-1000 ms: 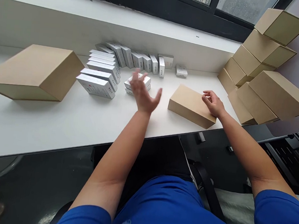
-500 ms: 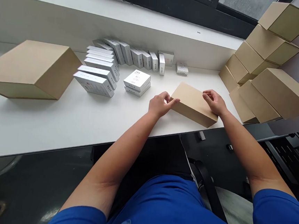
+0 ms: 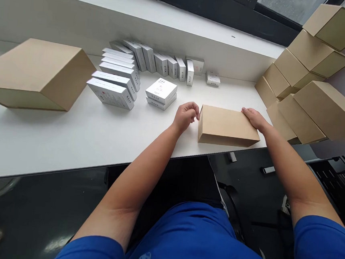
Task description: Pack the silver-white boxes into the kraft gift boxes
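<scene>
A flat brown cardboard box (image 3: 225, 124) lies near the front edge of the white table (image 3: 69, 136). My left hand (image 3: 186, 115) has curled fingers pressed against the box's left end. My right hand (image 3: 254, 118) grips the far right corner, fingers laid over the top. The box sits square to the table edge between both hands. Two small white boxes (image 3: 161, 93) are stacked just left of my left hand.
Rows of small white boxes (image 3: 116, 82) stand and lie at the back middle. A large brown box (image 3: 38, 73) is at the left. Several brown boxes (image 3: 310, 77) are piled up at the right. The table's front edge runs just below the held box.
My left hand swung from above the small white boxes to the brown box's left end. Both hands then turned the box from a slant to square with the table edge.
</scene>
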Available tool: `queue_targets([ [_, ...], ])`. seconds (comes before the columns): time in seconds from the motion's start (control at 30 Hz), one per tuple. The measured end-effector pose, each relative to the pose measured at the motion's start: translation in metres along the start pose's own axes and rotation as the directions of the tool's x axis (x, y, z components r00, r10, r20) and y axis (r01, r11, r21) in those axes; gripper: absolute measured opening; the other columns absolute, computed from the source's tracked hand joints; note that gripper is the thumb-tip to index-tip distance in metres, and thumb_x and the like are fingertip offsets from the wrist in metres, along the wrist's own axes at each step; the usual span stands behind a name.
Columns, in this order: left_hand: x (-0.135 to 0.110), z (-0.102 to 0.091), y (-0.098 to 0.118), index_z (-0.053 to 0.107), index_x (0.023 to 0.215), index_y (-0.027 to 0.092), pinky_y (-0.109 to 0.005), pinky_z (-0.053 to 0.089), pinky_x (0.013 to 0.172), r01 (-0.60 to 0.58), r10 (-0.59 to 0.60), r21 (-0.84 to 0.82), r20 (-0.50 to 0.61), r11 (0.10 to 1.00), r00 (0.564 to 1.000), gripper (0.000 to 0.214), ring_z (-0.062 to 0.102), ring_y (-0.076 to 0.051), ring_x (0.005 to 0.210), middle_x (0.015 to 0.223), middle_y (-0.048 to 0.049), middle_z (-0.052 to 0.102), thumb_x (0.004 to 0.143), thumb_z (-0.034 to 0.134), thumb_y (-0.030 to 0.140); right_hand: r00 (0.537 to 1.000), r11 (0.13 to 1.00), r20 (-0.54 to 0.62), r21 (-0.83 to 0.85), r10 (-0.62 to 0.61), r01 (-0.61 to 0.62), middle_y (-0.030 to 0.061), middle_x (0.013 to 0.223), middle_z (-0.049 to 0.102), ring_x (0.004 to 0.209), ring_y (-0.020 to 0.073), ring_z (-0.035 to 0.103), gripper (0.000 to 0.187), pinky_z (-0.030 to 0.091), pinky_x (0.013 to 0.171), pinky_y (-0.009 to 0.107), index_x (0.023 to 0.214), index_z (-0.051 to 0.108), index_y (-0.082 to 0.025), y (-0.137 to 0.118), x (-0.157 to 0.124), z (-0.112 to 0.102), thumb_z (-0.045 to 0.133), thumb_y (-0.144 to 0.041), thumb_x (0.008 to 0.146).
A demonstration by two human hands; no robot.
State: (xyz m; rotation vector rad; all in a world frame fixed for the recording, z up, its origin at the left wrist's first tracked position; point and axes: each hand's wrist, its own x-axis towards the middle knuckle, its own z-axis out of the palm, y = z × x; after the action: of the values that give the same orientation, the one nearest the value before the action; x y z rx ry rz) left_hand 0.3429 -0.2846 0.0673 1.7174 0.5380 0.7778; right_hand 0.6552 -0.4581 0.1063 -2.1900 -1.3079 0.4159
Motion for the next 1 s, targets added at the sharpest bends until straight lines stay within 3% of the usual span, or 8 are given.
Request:
queue_targets([
  [0.03, 0.0, -0.001, -0.002, 0.059, 0.084, 0.023, -0.038, 0.054, 0.069, -0.025, 0.026, 0.066, -0.015, 0.998, 1.0, 0.005, 0.063, -0.021, 0.071, 0.086, -0.0061, 0.071, 0.079, 0.061, 0.023, 0.999, 1.0, 0.04, 0.006, 0.005, -0.005, 0.0108, 0.089, 0.075, 0.083, 0.0309, 0.071, 0.083, 0.062, 0.075, 0.05, 0.09, 0.065, -0.026, 0.0, 0.003, -0.002, 0.039, -0.104, 0.082],
  [0.1, -0.002, -0.003, -0.005, 0.062, 0.1, 0.024, -0.042, 0.059, 0.089, -0.081, 0.079, 0.244, 0.018, 0.966, 0.997, 0.033, 0.07, -0.026, 0.098, 0.111, -0.0069, 0.075, 0.069, 0.064, 0.013, 0.995, 0.995, 0.08, 0.078, 0.059, -0.066, 0.0091, 0.092, 0.076, 0.085, 0.0299, 0.071, 0.079, 0.062, 0.078, 0.049, 0.093, 0.067, -0.026, -0.003, 0.008, -0.004, 0.051, -0.102, 0.078],
  [0.2, -0.005, -0.005, -0.008, 0.06, 0.127, 0.025, -0.047, 0.054, 0.111, -0.136, 0.096, 0.416, 0.115, 0.899, 0.989, 0.052, 0.067, -0.03, 0.13, 0.136, -0.009, 0.072, 0.077, 0.064, 0.011, 0.992, 0.981, 0.092, 0.168, 0.084, -0.099, 0.0075, 0.096, 0.077, 0.087, 0.0282, 0.071, 0.074, 0.061, 0.082, 0.047, 0.103, 0.071, -0.025, -0.009, 0.009, -0.004, 0.065, -0.094, 0.077],
  [0.47, -0.003, -0.005, -0.007, 0.072, 0.133, 0.03, -0.043, 0.06, 0.094, -0.199, 0.105, 0.661, 0.179, 0.723, 0.978, 0.048, 0.079, -0.031, 0.109, 0.119, -0.0032, 0.084, 0.093, 0.057, 0.008, 0.992, 0.972, 0.109, 0.216, 0.07, -0.092, 0.0068, 0.103, 0.077, 0.092, 0.0261, 0.07, 0.065, 0.06, 0.087, 0.043, 0.11, 0.074, -0.024, -0.014, 0.003, -0.002, 0.066, -0.083, 0.086],
  [0.63, -0.001, 0.005, -0.011, 0.084, 0.119, 0.035, -0.044, 0.064, 0.1, -0.319, 0.324, 0.595, 0.102, 0.738, 0.94, 0.055, 0.079, -0.025, 0.12, 0.126, 0.0024, 0.083, 0.091, 0.054, -0.002, 0.997, 0.995, -0.041, 0.083, 0.061, -0.058, 0.0143, 0.138, 0.073, 0.119, 0.0331, 0.069, 0.079, 0.054, 0.108, 0.052, 0.124, 0.07, -0.022, -0.014, 0.004, -0.002, 0.063, -0.089, 0.083],
  [0.77, 0.003, 0.002, -0.02, 0.087, 0.108, 0.032, -0.047, 0.06, 0.115, -0.389, 0.487, 0.499, -0.077, 0.774, 0.87, 0.039, 0.072, -0.024, 0.135, 0.129, 0.0014, 0.082, 0.1, 0.057, 0.007, 0.989, 0.995, -0.115, -0.024, 0.097, -0.1, 0.015, 0.118, 0.077, 0.113, 0.0339, 0.069, 0.087, 0.056, 0.102, 0.051, 0.103, 0.071, -0.022, -0.022, 0.002, -0.007, 0.053, -0.103, 0.078],
  [0.87, 0.006, -0.004, -0.025, 0.083, 0.115, 0.027, -0.049, 0.054, 0.122, -0.43, 0.555, 0.416, -0.248, 0.801, 0.794, 0.02, 0.066, -0.027, 0.143, 0.146, -0.0053, 0.074, 0.102, 0.068, 0.025, 0.989, 0.963, 0.037, 0.226, 0.14, -0.145, 0.0088, 0.088, 0.074, 0.083, 0.0255, 0.068, 0.084, 0.057, 0.073, 0.038, 0.083, 0.066, -0.022, -0.038, 0.0, -0.007, 0.067, -0.105, 0.065],
  [1.0, 0.01, -0.005, -0.027, 0.058, 0.154, 0.025, -0.049, 0.053, 0.122, -0.402, 0.459, 0.225, -0.36, 0.888, 0.812, 0.071, 0.058, -0.033, 0.152, 0.16, -0.0145, 0.062, 0.093, 0.081, 0.056, 0.998, 0.825, 0.037, 0.561, 0.057, -0.068, 0.0013, 0.073, 0.068, 0.064, 0.0165, 0.062, 0.075, 0.048, 0.056, 0.029, 0.079, 0.067, -0.02, -0.065, 0.005, 0.002, 0.095, -0.085, 0.051],
])
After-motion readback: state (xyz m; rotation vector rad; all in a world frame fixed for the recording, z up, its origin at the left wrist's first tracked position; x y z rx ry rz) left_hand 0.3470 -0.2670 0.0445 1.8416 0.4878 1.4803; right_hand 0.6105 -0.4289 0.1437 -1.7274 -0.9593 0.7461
